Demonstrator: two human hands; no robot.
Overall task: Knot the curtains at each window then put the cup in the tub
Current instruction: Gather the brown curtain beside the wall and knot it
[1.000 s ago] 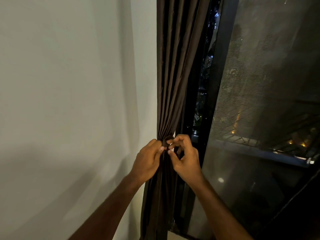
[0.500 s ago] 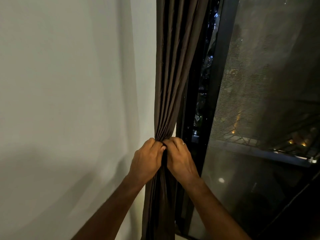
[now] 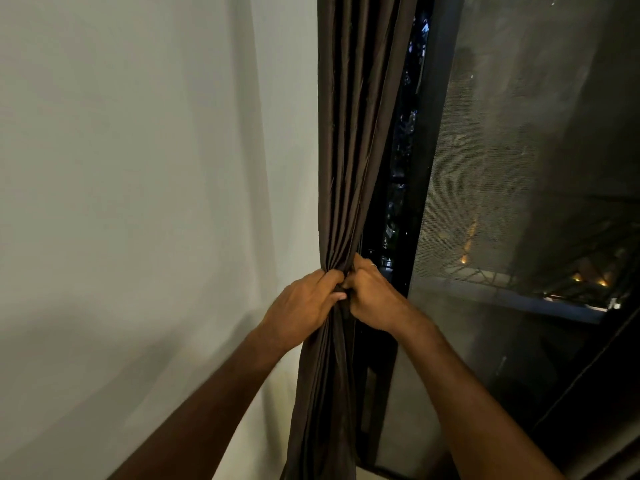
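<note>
A dark brown curtain [image 3: 356, 140] hangs gathered in folds between the white wall and the window. My left hand [image 3: 304, 304] grips the bunched fabric from the left at about mid-height. My right hand [image 3: 372, 296] grips the same bunch from the right, knuckles touching the left hand. Below my hands the curtain falls in a narrow twisted bundle [image 3: 322, 403]. Neither the cup nor the tub is in view.
A plain white wall [image 3: 138, 202] fills the left half. A black window frame [image 3: 426, 188] stands right of the curtain, with a mesh screen [image 3: 519, 168] and night lights outside. A sill edge shows at the bottom.
My right hand went from pinching the curtain with raised fingers to closing tight around the bunch beside my left hand. Both hands have stayed at the same height.
</note>
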